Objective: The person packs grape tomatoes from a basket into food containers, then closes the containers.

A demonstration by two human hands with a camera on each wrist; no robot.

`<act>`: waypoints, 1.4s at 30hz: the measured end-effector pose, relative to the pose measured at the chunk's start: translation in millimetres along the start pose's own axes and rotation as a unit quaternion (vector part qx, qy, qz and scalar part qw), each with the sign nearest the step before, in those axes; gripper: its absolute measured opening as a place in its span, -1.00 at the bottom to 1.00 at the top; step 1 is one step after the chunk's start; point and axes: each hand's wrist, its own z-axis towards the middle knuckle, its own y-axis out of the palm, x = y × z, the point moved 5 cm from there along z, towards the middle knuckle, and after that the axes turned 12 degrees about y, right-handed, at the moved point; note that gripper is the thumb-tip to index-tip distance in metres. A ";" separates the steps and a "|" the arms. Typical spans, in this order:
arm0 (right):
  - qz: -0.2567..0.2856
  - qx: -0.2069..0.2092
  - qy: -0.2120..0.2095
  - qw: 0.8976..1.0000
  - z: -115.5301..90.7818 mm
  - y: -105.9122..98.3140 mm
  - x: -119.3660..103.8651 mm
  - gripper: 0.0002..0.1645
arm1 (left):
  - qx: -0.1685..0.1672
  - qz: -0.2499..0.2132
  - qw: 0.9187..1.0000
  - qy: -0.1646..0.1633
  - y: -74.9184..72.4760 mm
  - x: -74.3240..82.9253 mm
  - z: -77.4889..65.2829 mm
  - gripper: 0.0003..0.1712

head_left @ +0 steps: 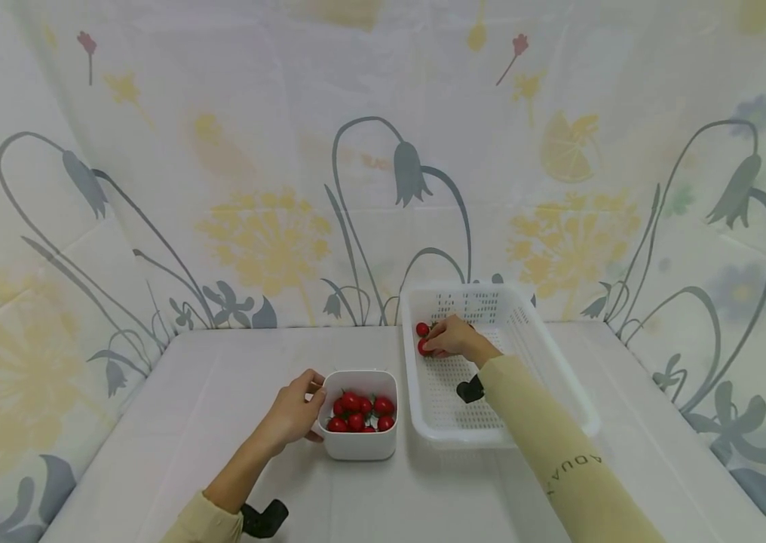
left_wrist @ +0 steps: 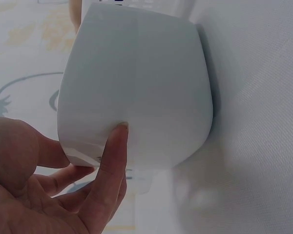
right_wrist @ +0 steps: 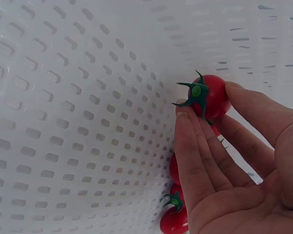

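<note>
At the left wall of a small white container (head_left: 359,446) is my left hand (head_left: 293,411). It grips that side, with the thumb at the rim and a fingertip (left_wrist: 120,134) against the outer wall. Several red cherry tomatoes (head_left: 354,402) lie inside the container. My right hand (head_left: 454,337) is inside a white perforated plastic basket (head_left: 447,392), near its far left corner. Between thumb and fingers it pinches a cherry tomato (right_wrist: 216,97) with a green stem top. More cherry tomatoes (right_wrist: 175,222) lie below that hand along the basket's side, partly hidden by the fingers.
The basket stands just right of the container, a narrow gap between them. Both rest on a white table (head_left: 220,377). A flower-printed cloth (head_left: 261,249) hangs behind the table and at both sides. The right sleeve (head_left: 553,452) crosses over the basket's near rim.
</note>
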 end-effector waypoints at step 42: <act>0.057 -0.094 -0.068 0.992 -60.5 -7.7 -15.0 -0.57 | -0.003 0.011 1.000 -0.001 1.7 0.0 -0.2 -0.79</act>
